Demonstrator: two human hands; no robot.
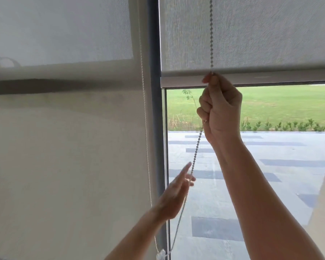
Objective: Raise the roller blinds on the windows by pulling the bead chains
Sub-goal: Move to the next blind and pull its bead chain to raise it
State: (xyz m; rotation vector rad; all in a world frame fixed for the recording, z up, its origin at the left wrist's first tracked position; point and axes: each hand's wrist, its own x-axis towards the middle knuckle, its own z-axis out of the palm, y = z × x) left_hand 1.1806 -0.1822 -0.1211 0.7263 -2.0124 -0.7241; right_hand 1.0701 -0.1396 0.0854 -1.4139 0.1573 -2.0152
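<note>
Head view shows your right hand (220, 107) raised in front of the right-hand roller blind (251, 34), its fingers (203, 102) curled into a fist around the bead chain (197, 145). That fist sits just below the blind's bottom bar (186, 80), with the chain rising out of the top of it and running straight up across the fabric. Below the fist the chain slants down and to the left to your left hand (174, 194). There your index finger (186, 168) points up and away while thumb and another fingertip seem to pinch the chain lightly; motion blur keeps you from being sure of the contact. From that hand the chain drops on toward a clear holder (160, 256) near the dark window frame (156, 109). The right blind's lower edge hangs well up the pane, leaving lawn and paving in sight beneath it. The left blind (64, 147) covers its window fully, with its own white chain (145, 128) hanging beside the frame.
</note>
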